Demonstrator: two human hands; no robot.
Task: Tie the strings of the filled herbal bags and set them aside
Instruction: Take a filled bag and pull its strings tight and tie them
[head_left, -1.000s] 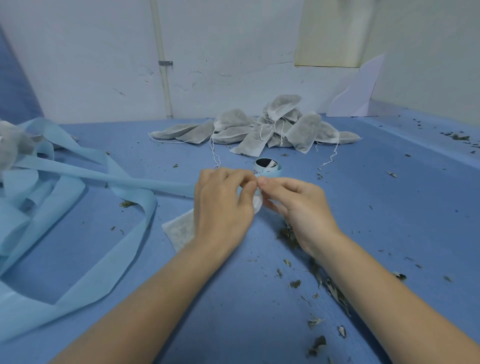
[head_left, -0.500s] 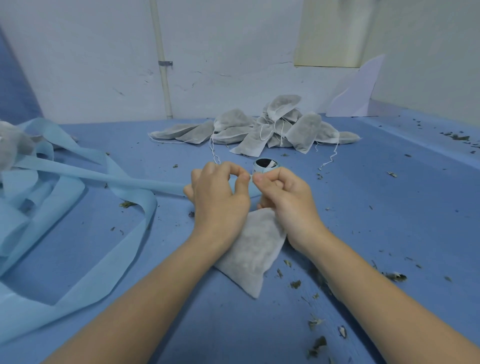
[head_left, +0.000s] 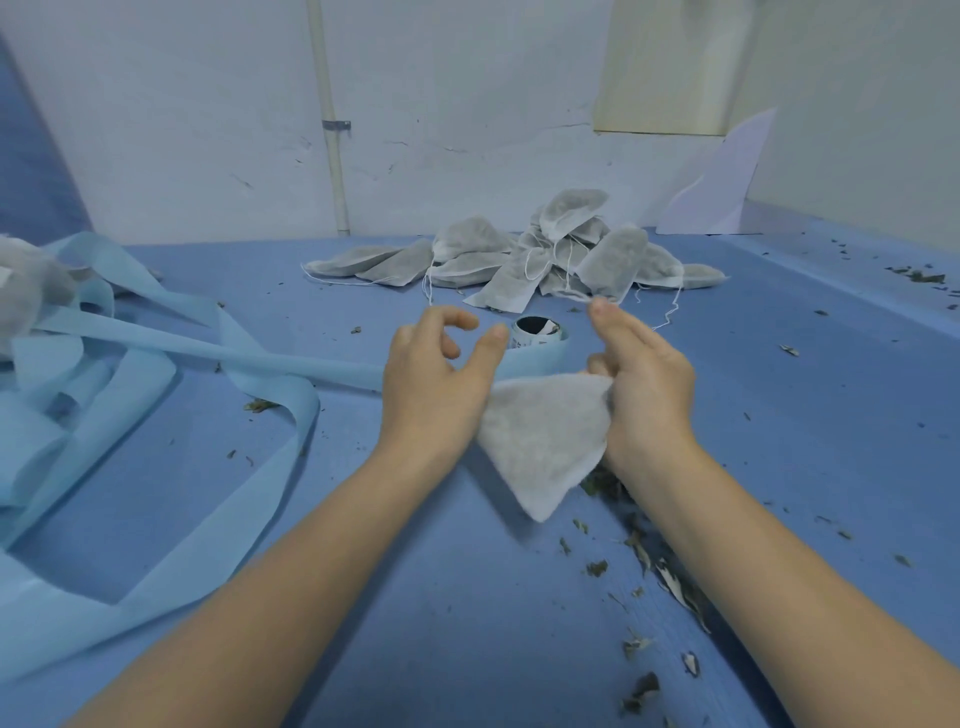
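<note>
From the head view, the right hand had the herbal bag by its upper right corner, lower fingers curled around the gathered fabric while the index finger pointed forward, out straight. The bag hung between the two wrists, its pointed lower end tilted down toward the blue table; whether that tip touched the surface could not be told. The left hand was spread, thumb and fingers apart and loosely curved, gripping nothing, its palm edge just beside the bag's left side. No string showed clearly on this bag.

Further back, near the wall, lay the pile of filled bags, grey-white pouches heaped over one another with thin white strings trailing onto the table. Between the hands and that pile sat a roll of light blue tape, its strip running off to the left into a tangle of blue fabric strips. Dried herb crumbs were scattered on the table beneath the right forearm and along the right side.
</note>
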